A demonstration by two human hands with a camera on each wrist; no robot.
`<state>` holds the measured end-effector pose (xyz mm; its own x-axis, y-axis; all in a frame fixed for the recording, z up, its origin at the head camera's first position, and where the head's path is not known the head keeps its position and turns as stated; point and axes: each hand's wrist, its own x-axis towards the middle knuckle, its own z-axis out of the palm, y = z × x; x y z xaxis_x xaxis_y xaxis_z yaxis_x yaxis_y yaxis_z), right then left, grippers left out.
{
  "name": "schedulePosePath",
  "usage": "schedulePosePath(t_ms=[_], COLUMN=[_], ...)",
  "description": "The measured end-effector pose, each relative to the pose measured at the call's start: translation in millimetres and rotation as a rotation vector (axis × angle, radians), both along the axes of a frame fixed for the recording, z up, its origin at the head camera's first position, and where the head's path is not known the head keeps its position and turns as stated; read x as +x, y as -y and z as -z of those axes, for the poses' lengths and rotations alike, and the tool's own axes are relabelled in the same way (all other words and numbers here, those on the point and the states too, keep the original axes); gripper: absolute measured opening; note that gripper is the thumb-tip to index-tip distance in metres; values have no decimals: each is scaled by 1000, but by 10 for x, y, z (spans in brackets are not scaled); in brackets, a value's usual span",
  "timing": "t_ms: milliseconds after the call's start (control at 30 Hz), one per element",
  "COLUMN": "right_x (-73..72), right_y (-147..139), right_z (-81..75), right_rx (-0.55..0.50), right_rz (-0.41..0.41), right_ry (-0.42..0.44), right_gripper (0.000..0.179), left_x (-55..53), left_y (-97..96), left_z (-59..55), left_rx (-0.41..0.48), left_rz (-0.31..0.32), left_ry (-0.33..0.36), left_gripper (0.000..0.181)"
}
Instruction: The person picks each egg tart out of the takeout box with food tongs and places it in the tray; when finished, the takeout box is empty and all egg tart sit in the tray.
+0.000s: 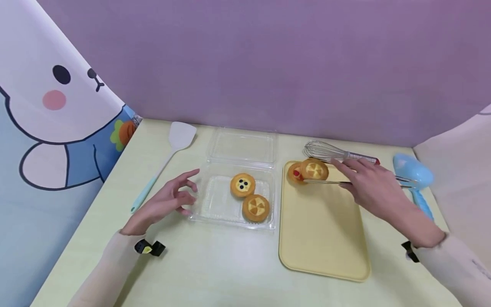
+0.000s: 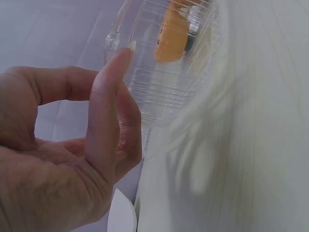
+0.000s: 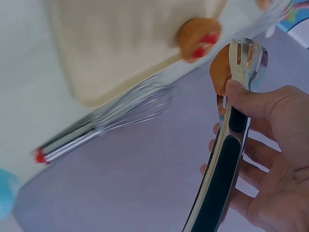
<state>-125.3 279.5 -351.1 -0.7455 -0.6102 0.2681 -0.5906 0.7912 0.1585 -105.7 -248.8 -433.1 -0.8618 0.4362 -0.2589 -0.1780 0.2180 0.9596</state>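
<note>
My right hand (image 1: pixel 370 187) grips metal tongs (image 3: pixel 219 174) with dark handle grips. Between the tongs' ends is a round tart (image 1: pixel 314 169) with a cross-patterned top, held over the tray's far left corner. Under and beside it, a tart with a red topping (image 1: pixel 296 173) lies on the yellow tray (image 1: pixel 322 238). My left hand (image 1: pixel 168 198), fingers loosely bent and holding nothing, hovers at the left side of a clear plastic box (image 1: pixel 218 200); whether a fingertip touches its rim I cannot tell. Inside the box sit a tart with dark dots (image 1: pixel 243 185) and another cross-patterned tart (image 1: pixel 255 208).
The box's hinged lid (image 1: pixel 242 147) lies folded back toward the purple wall. A whisk (image 1: pixel 337 151) lies behind the tray. On the far left is a white spatula (image 1: pixel 165 162) with a mint handle. A light-blue utensil (image 1: pixel 414 170) lies right of the tray.
</note>
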Motion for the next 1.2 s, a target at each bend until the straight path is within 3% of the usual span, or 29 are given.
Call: schedulePosePath(t_ms=[433,733,1200], right_x=[83,110,72], right_y=[-526,-622,-723], right_z=[219,371,436], right_rx=[-55,-52,-43], right_rz=[122,164,239], right_ry=[65,145,231], right_gripper=[65,65,65], left_x=[51,40,2], left_y=[27,14,-6], left_z=[-36,-36,-10], left_rx=[-10,-3,-2], left_rz=[-8,0,5], left_ry=[-3,-18,-6], left_gripper=[79,79,79])
